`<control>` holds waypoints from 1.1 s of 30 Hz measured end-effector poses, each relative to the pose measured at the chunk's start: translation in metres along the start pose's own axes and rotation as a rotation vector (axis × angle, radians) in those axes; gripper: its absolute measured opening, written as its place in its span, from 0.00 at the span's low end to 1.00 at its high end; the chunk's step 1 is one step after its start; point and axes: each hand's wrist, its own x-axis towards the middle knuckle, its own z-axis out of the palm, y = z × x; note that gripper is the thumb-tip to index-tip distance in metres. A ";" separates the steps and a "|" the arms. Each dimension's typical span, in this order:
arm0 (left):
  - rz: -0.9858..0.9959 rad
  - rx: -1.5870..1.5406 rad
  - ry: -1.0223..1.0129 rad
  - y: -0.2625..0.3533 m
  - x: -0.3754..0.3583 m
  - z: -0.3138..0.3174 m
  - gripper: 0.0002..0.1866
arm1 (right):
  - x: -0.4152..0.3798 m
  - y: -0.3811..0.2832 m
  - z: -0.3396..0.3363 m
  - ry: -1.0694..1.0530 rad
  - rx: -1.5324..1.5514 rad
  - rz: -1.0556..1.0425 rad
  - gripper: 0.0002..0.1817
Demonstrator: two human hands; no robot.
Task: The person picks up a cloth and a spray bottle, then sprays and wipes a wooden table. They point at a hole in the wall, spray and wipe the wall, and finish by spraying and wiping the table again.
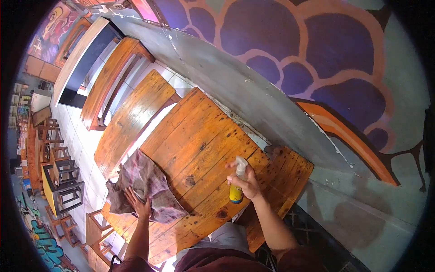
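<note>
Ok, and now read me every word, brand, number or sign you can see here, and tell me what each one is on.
No text can be read with certainty.
Yellow spray bottle in the right hand: any label print is too small and blurred.
Teal graffiti, lower left: letter-like shapes, too distorted to read.

Head-worn view, facing forward-down, close over table [199, 140]

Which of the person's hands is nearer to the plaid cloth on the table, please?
Left: the left hand rests spread on top of the plaid cloth. The right hand is apart from it, off to its right, holding the spray bottle.
</note>
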 end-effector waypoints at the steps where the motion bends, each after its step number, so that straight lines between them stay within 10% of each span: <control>1: -0.002 -0.001 0.004 0.000 0.001 0.001 0.58 | 0.002 -0.008 0.011 0.037 0.019 0.051 0.16; 8: 0.072 -0.056 0.035 0.083 0.085 0.016 0.60 | -0.008 0.004 0.010 0.057 0.083 0.117 0.17; 15: 0.764 -0.141 0.000 0.326 0.124 0.044 0.58 | -0.064 0.001 -0.023 0.313 0.082 -0.064 0.17; 18: 0.797 -0.645 -0.758 0.356 0.018 0.058 0.58 | -0.081 -0.027 -0.024 0.402 0.135 -0.188 0.23; 19: 0.793 -0.003 -1.016 0.353 -0.015 0.060 0.55 | -0.085 -0.032 -0.024 0.404 0.126 -0.226 0.28; 22: 0.997 -0.101 -1.263 0.276 -0.041 0.053 0.55 | -0.089 -0.042 -0.025 0.268 0.006 -0.252 0.31; 25: 0.941 -0.308 -0.596 0.174 0.009 0.042 0.51 | -0.080 -0.029 -0.018 0.156 -0.107 -0.186 0.33; 26: 0.249 0.098 -1.258 0.170 0.055 -0.005 0.50 | -0.076 -0.024 -0.010 0.167 -0.060 -0.107 0.29; 28: -0.296 0.036 -1.296 0.113 0.105 -0.053 0.54 | -0.062 -0.009 0.006 0.051 -0.024 0.034 0.24; 30: 0.156 -0.021 -0.238 -0.001 0.063 -0.021 0.54 | -0.049 0.028 0.009 -0.059 -0.063 0.067 0.20; 33: 0.328 0.319 -0.247 -0.141 -0.017 0.008 0.63 | -0.020 0.039 0.054 -0.065 -0.021 0.115 0.12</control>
